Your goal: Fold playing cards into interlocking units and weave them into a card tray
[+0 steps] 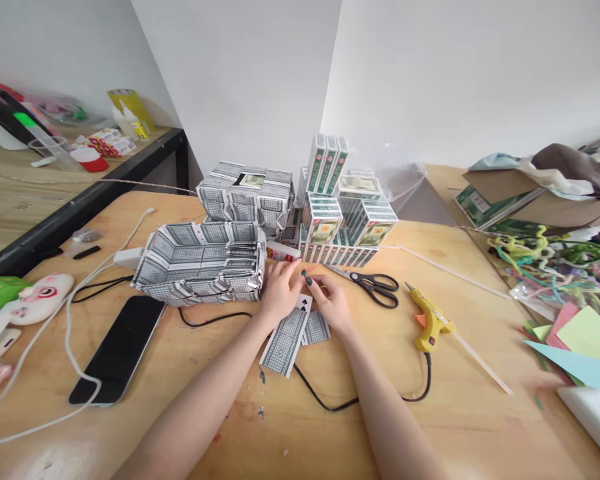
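My left hand [279, 291] and my right hand [333, 304] meet at the middle of the wooden table, fingertips nearly touching. The fingers of each are closed in a pinch; whatever is between them is too small or hidden to make out. Beneath them lies a folded playing card [284, 341] with a grey patterned back, a spade showing at its upper end. Another patterned card [317, 328] lies partly under it, beside my right wrist. Left of my left hand stands an open box built of folded cards [180, 257]. A red and white card pack [283, 252] lies just beyond my fingers.
Behind stand a second card-covered block [245, 200] and stacked green card boxes [325, 230]. Black-handled scissors [375, 285] and a yellow glue gun [433, 323] lie right, its cord crossing the front. A phone [120, 350] and white cable [69, 333] lie left; coloured paper [585, 343] is far right.
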Motion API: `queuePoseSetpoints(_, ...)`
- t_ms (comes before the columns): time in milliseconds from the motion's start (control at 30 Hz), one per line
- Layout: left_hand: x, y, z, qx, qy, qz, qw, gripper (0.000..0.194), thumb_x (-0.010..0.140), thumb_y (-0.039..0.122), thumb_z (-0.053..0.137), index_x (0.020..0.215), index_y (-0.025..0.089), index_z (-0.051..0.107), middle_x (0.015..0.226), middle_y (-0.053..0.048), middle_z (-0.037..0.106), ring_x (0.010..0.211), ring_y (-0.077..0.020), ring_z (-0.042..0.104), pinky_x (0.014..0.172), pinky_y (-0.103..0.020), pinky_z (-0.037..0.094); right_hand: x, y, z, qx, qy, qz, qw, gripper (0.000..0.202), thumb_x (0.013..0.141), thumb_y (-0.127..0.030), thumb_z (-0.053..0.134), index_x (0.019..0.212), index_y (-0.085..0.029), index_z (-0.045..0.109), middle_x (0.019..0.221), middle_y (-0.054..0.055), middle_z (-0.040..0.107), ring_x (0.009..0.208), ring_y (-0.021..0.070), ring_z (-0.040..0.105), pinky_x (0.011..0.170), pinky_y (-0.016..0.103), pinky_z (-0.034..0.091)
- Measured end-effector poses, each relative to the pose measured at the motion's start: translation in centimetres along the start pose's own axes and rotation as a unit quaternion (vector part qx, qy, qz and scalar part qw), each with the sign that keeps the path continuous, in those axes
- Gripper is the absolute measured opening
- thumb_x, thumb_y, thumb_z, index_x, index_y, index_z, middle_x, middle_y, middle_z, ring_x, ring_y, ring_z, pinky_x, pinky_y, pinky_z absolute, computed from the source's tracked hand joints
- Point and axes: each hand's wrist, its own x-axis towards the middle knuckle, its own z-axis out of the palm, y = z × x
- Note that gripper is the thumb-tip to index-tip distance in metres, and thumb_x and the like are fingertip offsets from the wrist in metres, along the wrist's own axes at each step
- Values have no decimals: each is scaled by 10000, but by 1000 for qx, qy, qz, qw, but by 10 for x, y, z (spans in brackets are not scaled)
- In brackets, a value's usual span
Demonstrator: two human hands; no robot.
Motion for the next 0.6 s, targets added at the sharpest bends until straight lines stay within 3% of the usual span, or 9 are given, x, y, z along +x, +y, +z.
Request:
queuePoseSetpoints(133, 3, 0, -3, -53, 9, -13, 998, 266, 858, 273, 398, 1014, 172, 589, 985, -71, 573, 982, -201, 495, 890, -343, 383, -2, -4, -7, -69, -80, -35, 994, 222, 663, -349, 647, 797, -174, 615, 670, 5, 575, 536, 112, 483, 497, 238, 420)
queuePoseSetpoints(233, 3, 1, -5, -121, 0, -43, 992, 309, 877, 285, 343, 847, 153, 621, 870, -60, 612, 897, -180, 548, 827, -300, 414, -2, 1, -8, -72, -94, -20, 993, 161, 666, -326, 629, 675, -169, 593, 597, -14, 530, 493, 99, 453, 466, 231, 394)
queuePoseSetpoints(367, 0, 2, -5, -211, -36, -109, 971, 336, 865, 324, 353, 784, 131, 616, 740, -40, 631, 753, -165, 587, 707, -262, 442, 3, 8, -10, 58, -32, 64, 996, 245, 704, -410, 582, 711, -166, 563, 576, -12, 548, 484, 124, 506, 445, 244, 420)
queuePoseSetpoints(500, 0, 2, -4, -305, -116, -121, 938, 239, 774, 305, 522, 924, 132, 588, 753, -34, 646, 727, -167, 606, 671, -258, 458, 6, 9, -12, 100, 54, 48, 992, 286, 694, -451, 592, 731, -168, 580, 645, 9, 599, 584, 149, 552, 542, 263, 456)
queuePoseSetpoints(600, 3, 0, -3, -352, -153, -116, 916, 216, 734, 255, 571, 912, 132, 576, 827, -56, 650, 783, -174, 612, 708, -274, 468, 6, 7, -12, 92, 83, 38, 992, 300, 704, -471, 579, 712, -172, 592, 657, 12, 609, 611, 155, 558, 584, 269, 454)
